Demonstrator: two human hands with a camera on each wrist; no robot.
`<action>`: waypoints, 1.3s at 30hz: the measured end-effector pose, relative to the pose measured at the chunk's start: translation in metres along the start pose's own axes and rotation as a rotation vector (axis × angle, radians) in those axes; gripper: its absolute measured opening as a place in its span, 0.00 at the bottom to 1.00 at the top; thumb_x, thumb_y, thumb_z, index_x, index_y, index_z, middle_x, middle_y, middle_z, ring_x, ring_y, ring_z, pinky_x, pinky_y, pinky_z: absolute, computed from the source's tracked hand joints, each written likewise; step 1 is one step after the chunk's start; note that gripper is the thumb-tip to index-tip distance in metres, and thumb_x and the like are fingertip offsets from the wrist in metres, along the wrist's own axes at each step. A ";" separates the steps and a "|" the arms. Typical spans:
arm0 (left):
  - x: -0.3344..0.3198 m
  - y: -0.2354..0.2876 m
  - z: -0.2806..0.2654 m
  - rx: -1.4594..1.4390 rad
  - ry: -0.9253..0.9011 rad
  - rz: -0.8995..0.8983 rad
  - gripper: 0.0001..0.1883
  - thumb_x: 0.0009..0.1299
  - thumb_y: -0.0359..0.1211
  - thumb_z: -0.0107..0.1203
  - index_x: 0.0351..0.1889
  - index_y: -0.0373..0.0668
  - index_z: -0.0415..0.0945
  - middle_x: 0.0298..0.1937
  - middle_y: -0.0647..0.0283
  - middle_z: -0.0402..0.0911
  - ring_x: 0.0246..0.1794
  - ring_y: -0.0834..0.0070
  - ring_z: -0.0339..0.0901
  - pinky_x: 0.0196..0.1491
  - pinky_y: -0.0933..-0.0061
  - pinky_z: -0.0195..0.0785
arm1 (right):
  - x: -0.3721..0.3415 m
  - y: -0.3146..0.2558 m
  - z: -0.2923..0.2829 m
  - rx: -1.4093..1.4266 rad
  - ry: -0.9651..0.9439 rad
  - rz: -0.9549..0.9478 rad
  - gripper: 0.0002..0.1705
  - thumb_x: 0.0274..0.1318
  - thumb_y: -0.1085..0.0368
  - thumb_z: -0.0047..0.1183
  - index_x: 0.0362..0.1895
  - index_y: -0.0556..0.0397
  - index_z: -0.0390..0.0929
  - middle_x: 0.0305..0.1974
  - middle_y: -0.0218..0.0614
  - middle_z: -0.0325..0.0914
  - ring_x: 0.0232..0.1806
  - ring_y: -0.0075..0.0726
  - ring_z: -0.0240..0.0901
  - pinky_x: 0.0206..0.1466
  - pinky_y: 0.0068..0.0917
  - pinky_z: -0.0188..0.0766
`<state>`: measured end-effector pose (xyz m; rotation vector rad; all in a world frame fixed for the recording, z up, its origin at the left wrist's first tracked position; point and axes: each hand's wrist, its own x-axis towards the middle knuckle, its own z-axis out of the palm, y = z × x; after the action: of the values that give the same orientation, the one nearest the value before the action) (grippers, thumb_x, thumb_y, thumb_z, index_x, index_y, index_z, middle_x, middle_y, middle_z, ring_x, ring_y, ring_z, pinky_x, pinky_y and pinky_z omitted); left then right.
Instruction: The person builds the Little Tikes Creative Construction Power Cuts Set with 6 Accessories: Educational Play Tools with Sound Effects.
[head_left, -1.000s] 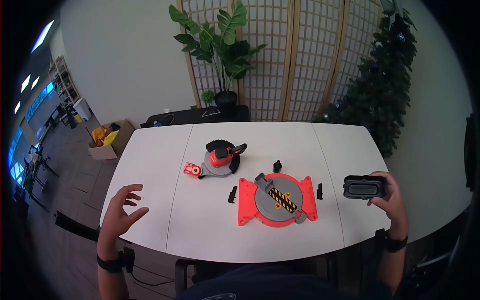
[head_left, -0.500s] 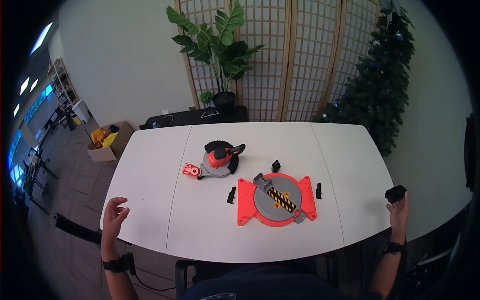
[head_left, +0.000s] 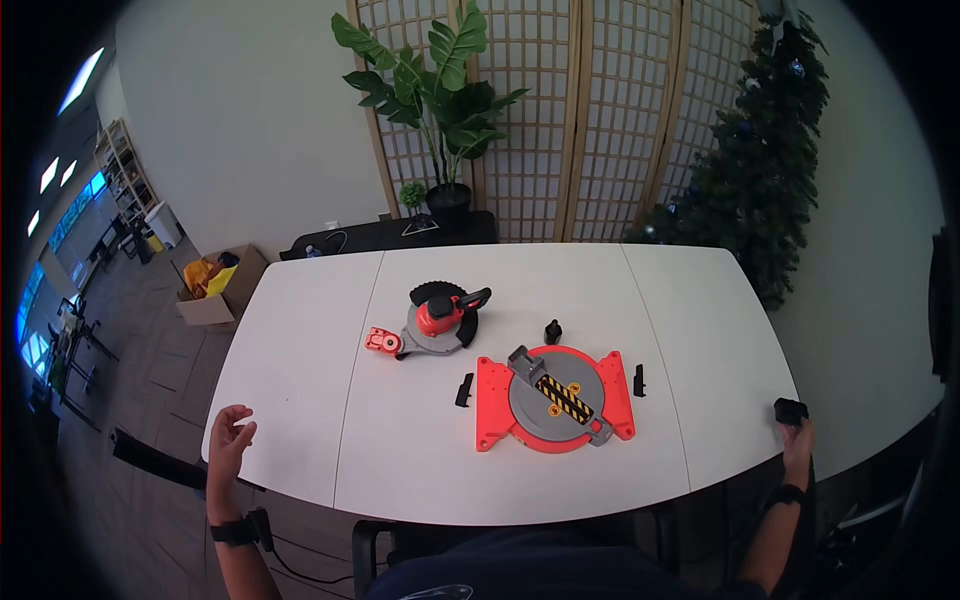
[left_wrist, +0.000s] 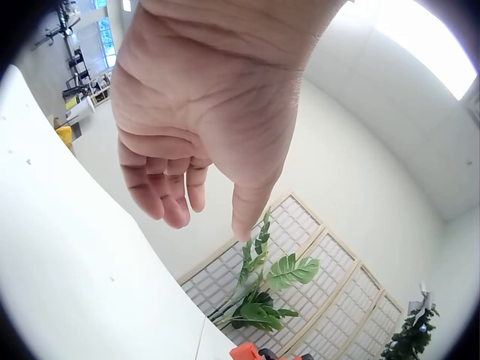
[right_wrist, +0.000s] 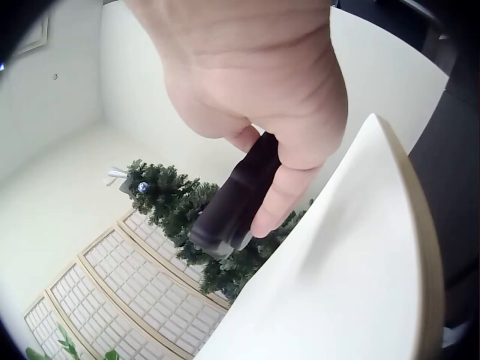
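Note:
At the table's right edge my right hand [head_left: 797, 448] grips a black box-like object [head_left: 790, 411]; in the right wrist view the hand [right_wrist: 259, 82] has fingers and thumb on either side of the dark object [right_wrist: 238, 196]. My left hand [head_left: 228, 445] is raised by the left edge of the table, fingers loosely bent and holding nothing, as the left wrist view of the hand [left_wrist: 202, 112] also shows. Mid-table lies a red and grey round base [head_left: 557, 400] with a striped strip. Behind it to the left is a red and grey saw part with a black blade [head_left: 437, 318].
On the white table [head_left: 420, 470] a small black piece [head_left: 464, 390] lies left of the base, another black piece [head_left: 639, 381] right of it, and a black knob [head_left: 553, 332] behind it. A cardboard box [head_left: 237, 290] stands on the floor at left; a chair is at the front.
My right hand has moved right and down with the black object, which has turned from its broad face to a narrower side. My left hand has drawn back slightly toward the table's left edge.

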<state>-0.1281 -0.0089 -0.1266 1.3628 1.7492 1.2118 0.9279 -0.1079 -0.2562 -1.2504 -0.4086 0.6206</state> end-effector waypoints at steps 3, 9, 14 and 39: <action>-0.001 -0.004 -0.002 0.018 0.005 -0.013 0.22 0.71 0.33 0.64 0.59 0.40 0.70 0.56 0.62 0.78 0.39 0.84 0.74 0.40 0.82 0.67 | 0.007 0.013 -0.014 -0.095 0.106 -0.007 0.19 0.74 0.59 0.45 0.60 0.57 0.69 0.53 0.41 0.75 0.52 0.40 0.77 0.59 0.38 0.79; -0.001 -0.005 -0.001 0.028 0.020 -0.022 0.21 0.71 0.34 0.64 0.59 0.40 0.70 0.55 0.62 0.78 0.39 0.84 0.74 0.39 0.82 0.67 | 0.002 0.011 -0.012 -0.273 0.214 0.011 0.18 0.74 0.58 0.50 0.59 0.56 0.69 0.54 0.37 0.74 0.50 0.36 0.76 0.54 0.32 0.81; 0.001 -0.009 0.000 0.024 0.016 -0.024 0.21 0.71 0.34 0.64 0.58 0.40 0.70 0.54 0.62 0.78 0.39 0.84 0.74 0.39 0.83 0.67 | 0.000 0.010 -0.011 -0.284 0.202 0.013 0.17 0.73 0.58 0.51 0.57 0.55 0.70 0.52 0.36 0.75 0.48 0.33 0.78 0.50 0.28 0.83; 0.000 -0.015 0.000 -0.010 -0.009 -0.064 0.23 0.70 0.34 0.65 0.59 0.39 0.70 0.49 0.65 0.80 0.37 0.84 0.76 0.36 0.83 0.68 | 0.047 0.044 -0.065 -0.614 0.338 -0.124 0.25 0.66 0.61 0.59 0.60 0.63 0.70 0.36 0.28 0.72 0.31 0.22 0.70 0.35 0.27 0.75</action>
<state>-0.1340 -0.0094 -0.1409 1.2947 1.7648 1.1759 0.9940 -0.1189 -0.3181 -1.8630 -0.4009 0.1639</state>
